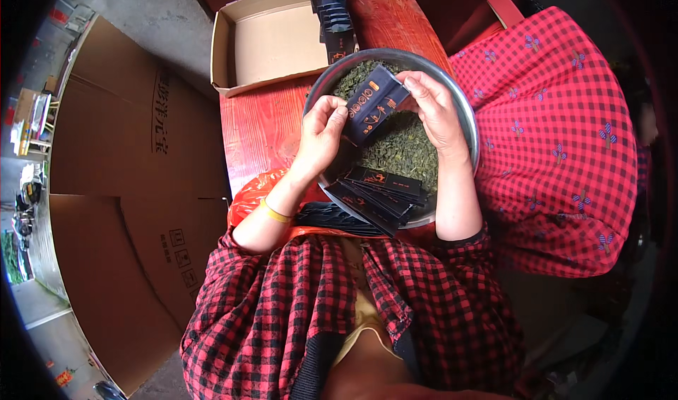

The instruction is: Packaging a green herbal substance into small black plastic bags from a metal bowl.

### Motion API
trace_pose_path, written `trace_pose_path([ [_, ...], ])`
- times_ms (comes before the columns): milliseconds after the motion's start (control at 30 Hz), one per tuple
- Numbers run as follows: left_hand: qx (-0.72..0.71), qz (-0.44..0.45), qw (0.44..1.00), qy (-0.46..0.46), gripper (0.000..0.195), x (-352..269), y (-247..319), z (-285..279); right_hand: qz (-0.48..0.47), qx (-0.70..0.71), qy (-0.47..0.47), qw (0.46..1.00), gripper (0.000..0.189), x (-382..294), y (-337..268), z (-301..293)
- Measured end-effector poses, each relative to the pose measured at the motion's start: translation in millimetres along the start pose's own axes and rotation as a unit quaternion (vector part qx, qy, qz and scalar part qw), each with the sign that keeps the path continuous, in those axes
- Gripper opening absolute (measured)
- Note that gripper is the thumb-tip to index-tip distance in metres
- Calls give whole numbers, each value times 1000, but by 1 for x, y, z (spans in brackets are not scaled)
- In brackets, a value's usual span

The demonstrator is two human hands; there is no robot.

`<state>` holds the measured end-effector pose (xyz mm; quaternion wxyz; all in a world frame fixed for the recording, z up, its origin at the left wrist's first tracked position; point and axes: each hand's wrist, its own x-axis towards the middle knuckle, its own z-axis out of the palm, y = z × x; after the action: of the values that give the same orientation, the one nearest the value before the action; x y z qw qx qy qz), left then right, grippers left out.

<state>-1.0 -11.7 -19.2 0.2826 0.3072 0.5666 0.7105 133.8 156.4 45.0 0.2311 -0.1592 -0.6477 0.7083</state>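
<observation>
Between my two hands, above a metal basin (473, 135) of dried green tea leaves (408, 143), is a black packet (377, 106) with orange print. My left hand (323, 127) pinches its left edge between thumb and fingers. At its upper right end, my right hand (434, 106) grips the corner. Several flat black packets (384, 180) lie fanned in the near side of the basin, partly over its rim. A stack of more black packets (336, 219) rests on an orange-red plastic bag (259, 191), close to my body.
The basin stands on a red wooden table (259, 130). A shallow cardboard box (275, 40) is at the back, with upright black packets (333, 13) along its right side. A large cardboard carton (132, 135) stands left. Red checked cloth (556, 135) bulges at right.
</observation>
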Motion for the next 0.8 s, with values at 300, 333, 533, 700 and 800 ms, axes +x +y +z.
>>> trace_pose_path([
  [300,9,-2,1000,-18,8,-1,3,2,57,72,-46,995,34,0,3,-7],
  [333,13,3,1000,-23,8,-1,3,2,57,72,-45,995,34,0,3,-8],
  [533,-28,-17,998,-54,9,-4,11,1,100,158,-130,974,33,-5,-5,-4],
  [700,-22,-7,998,-51,8,-3,8,0,106,134,-129,977,33,-5,-5,-5],
  [800,-23,-1,999,-44,8,-3,6,-1,97,123,-101,982,35,-2,1,-11],
])
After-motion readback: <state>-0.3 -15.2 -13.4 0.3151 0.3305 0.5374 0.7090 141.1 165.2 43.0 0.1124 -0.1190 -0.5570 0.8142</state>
